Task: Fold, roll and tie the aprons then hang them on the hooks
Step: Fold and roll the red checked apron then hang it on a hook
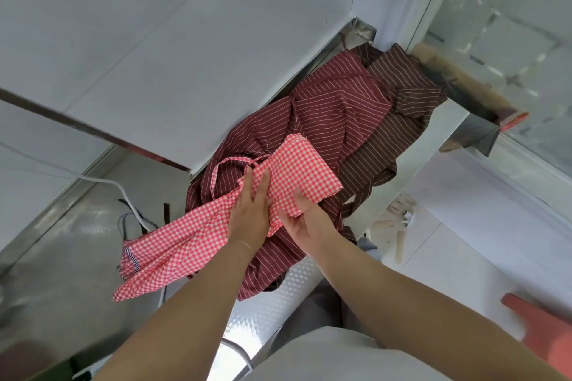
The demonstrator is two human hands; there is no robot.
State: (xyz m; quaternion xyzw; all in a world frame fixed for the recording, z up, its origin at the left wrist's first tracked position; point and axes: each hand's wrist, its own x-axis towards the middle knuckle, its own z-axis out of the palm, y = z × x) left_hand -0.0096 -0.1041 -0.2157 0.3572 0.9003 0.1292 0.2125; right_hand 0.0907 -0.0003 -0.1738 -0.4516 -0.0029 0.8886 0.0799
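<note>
Both hands: left hand [251, 213] presses, right hand [305, 219] grips checked apron [297, 173]; no writing

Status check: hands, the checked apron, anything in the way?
Left hand flat on red checked apron; right hand grips its fold. Lies on maroon striped apron. Untied.

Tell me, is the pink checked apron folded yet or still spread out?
Partly folded: the pink checked apron is doubled over at the hands, its other end trailing loose.
</note>
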